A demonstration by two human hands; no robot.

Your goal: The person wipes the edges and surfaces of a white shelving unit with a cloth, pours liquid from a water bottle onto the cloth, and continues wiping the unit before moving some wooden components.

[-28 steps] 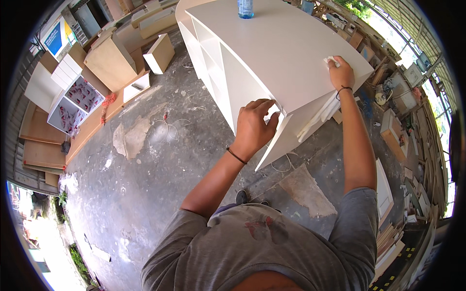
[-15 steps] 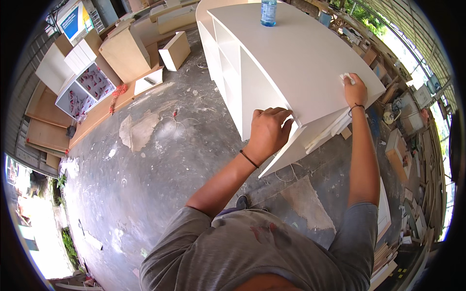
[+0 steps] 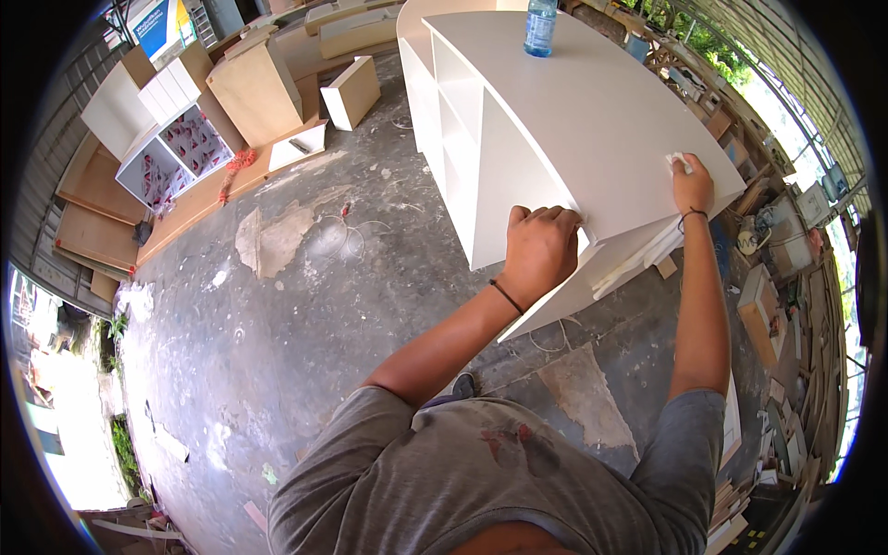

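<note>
A white cabinet (image 3: pixel 592 120) with a curved top panel and open shelf compartments stands in front of me. At its near left corner is my left hand (image 3: pixel 544 248), closed with knuckles up, fingertips at the top panel's edge. Whatever those fingers hold, if anything, is hidden. My right hand (image 3: pixel 694 188) is closed on a crumpled white cloth (image 3: pixel 680 163) and rests on the top panel near its right end. A clear bottle with blue liquid (image 3: pixel 539 30) stands upright toward the far side of the top.
A divided box with patterned lining (image 3: pixel 194 143) and wooden panels (image 3: pixel 100 185) stand at the left. A small pale box (image 3: pixel 351 92) sits on the concrete floor (image 3: pixel 305 342). Wood scraps and an open wooden box (image 3: pixel 760 314) line the right side.
My left hand has turned, its fingers curling more tightly at the panel's corner. The right hand stays on the top with the cloth. The whole view has shifted slightly.
</note>
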